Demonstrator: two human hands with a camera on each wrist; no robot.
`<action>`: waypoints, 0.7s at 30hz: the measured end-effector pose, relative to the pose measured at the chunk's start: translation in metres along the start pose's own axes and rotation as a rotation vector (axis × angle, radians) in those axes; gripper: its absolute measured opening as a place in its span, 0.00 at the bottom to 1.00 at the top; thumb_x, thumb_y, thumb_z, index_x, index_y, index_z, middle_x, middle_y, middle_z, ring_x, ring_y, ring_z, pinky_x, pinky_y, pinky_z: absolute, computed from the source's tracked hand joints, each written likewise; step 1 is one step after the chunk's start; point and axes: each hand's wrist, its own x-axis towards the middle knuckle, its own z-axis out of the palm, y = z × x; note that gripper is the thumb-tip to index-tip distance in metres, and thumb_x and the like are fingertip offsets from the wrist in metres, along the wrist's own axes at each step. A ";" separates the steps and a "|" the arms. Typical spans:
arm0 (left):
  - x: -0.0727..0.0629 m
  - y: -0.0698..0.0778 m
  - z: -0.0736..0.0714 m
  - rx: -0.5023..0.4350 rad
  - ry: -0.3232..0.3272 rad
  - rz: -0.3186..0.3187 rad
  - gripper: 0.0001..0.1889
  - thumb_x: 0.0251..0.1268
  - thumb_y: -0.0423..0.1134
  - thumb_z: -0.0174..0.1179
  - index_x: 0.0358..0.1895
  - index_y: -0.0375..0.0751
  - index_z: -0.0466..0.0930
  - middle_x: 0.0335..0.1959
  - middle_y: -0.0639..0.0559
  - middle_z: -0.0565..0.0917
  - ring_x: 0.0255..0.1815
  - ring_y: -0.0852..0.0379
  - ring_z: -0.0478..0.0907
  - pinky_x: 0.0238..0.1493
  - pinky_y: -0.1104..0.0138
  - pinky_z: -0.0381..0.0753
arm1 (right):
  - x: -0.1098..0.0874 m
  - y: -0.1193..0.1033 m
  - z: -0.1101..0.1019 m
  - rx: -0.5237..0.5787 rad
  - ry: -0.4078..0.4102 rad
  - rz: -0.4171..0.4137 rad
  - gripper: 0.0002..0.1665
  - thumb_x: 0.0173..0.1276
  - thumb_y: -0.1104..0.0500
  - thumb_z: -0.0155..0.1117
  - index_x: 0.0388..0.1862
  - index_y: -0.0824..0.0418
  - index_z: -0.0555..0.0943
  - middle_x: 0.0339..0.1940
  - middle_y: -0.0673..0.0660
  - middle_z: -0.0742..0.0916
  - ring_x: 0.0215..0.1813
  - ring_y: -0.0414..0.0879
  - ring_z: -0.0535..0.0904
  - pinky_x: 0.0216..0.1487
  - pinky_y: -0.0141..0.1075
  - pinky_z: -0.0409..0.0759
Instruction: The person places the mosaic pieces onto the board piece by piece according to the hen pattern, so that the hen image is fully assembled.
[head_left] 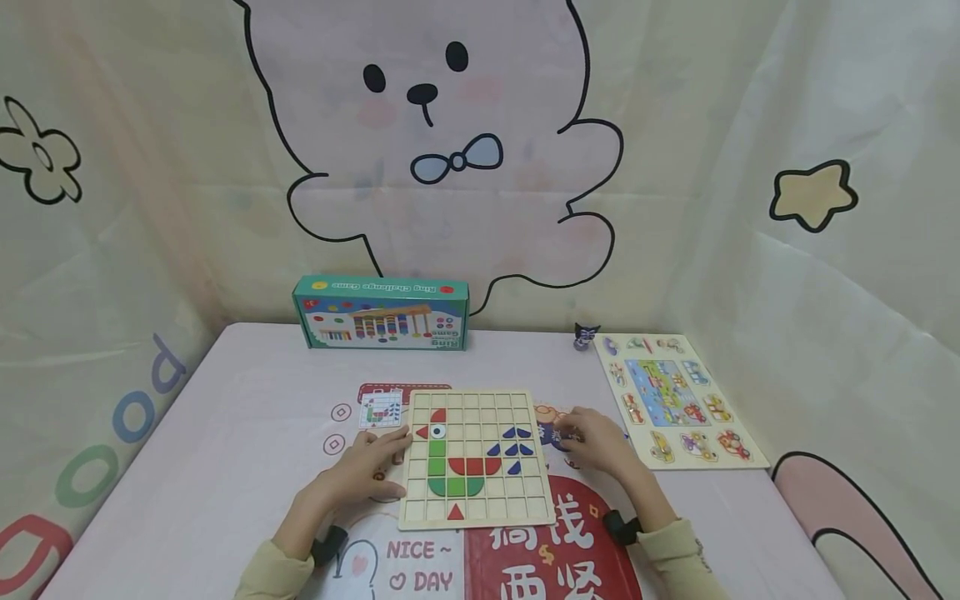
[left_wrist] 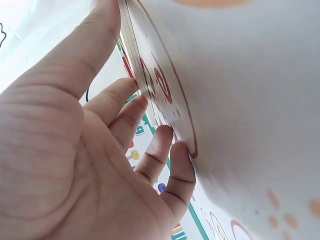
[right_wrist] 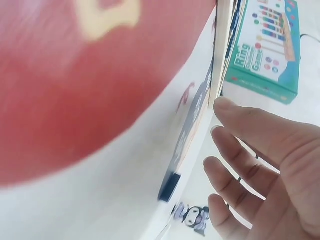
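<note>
A square wooden grid board [head_left: 480, 512] lies in the middle of the table. Red, green and blue shapes on it form a bird with a white eye tile [head_left: 438, 432]; a red triangle [head_left: 455, 512] sits in its lowest row. My left hand [head_left: 363, 471] is at the board's left edge, thumb and fingertips against it, and the left wrist view shows its fingers [left_wrist: 157, 150] loosely bent. To the right of the board, my right hand [head_left: 600, 442] hovers with relaxed fingers, and nothing shows between them. A picture card [head_left: 381, 410] lies at the board's upper left.
A green Ring Challenge Game box [head_left: 382, 312] stands at the table's back edge. A small dark figurine [head_left: 586, 336] is beside a picture puzzle board [head_left: 738, 421] at the right. Beneath the grid board lies a printed cloth with red and white areas.
</note>
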 end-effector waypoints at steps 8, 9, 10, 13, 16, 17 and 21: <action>0.000 0.000 0.000 0.016 -0.001 0.011 0.42 0.43 0.52 0.70 0.67 0.53 0.66 0.71 0.59 0.60 0.47 0.57 0.58 0.40 0.63 0.65 | -0.003 0.014 -0.002 -0.026 0.012 0.022 0.10 0.54 0.59 0.70 0.37 0.54 0.84 0.32 0.48 0.81 0.38 0.43 0.76 0.42 0.41 0.74; 0.000 0.000 0.000 0.019 0.001 0.014 0.41 0.43 0.52 0.70 0.67 0.53 0.66 0.71 0.59 0.60 0.47 0.57 0.58 0.40 0.63 0.65 | -0.003 0.016 -0.002 -0.031 0.012 0.026 0.10 0.54 0.59 0.70 0.37 0.54 0.84 0.33 0.49 0.81 0.39 0.44 0.76 0.43 0.42 0.74; 0.000 0.000 0.000 0.023 0.002 0.018 0.41 0.43 0.52 0.70 0.67 0.52 0.66 0.71 0.58 0.60 0.47 0.57 0.58 0.40 0.63 0.65 | -0.004 0.017 -0.003 -0.039 0.012 0.029 0.10 0.54 0.59 0.70 0.36 0.54 0.84 0.34 0.49 0.81 0.40 0.44 0.76 0.44 0.42 0.74; 0.000 0.000 0.001 0.026 0.006 0.023 0.41 0.44 0.51 0.70 0.67 0.52 0.66 0.71 0.58 0.60 0.46 0.57 0.58 0.40 0.63 0.65 | -0.006 0.020 -0.005 -0.064 0.019 0.026 0.09 0.53 0.59 0.71 0.35 0.55 0.85 0.36 0.51 0.82 0.43 0.48 0.76 0.46 0.45 0.74; 0.000 -0.001 0.001 0.029 0.005 0.019 0.41 0.44 0.52 0.70 0.67 0.53 0.66 0.71 0.60 0.60 0.45 0.58 0.58 0.40 0.63 0.65 | -0.007 0.024 -0.007 -0.074 0.021 0.026 0.09 0.52 0.59 0.70 0.35 0.56 0.85 0.38 0.53 0.83 0.45 0.50 0.75 0.47 0.46 0.74; -0.001 -0.001 0.001 0.029 0.006 0.017 0.41 0.43 0.52 0.70 0.67 0.53 0.66 0.71 0.60 0.60 0.45 0.58 0.58 0.40 0.63 0.65 | -0.007 0.026 -0.008 -0.072 0.021 0.025 0.09 0.52 0.59 0.70 0.35 0.56 0.85 0.39 0.53 0.83 0.46 0.51 0.74 0.47 0.47 0.74; -0.001 -0.001 0.002 0.037 0.007 0.025 0.41 0.44 0.52 0.70 0.67 0.53 0.66 0.71 0.59 0.60 0.46 0.58 0.58 0.39 0.64 0.65 | -0.007 0.031 -0.008 -0.072 0.013 0.026 0.10 0.52 0.60 0.71 0.36 0.56 0.85 0.40 0.54 0.82 0.47 0.51 0.74 0.47 0.47 0.73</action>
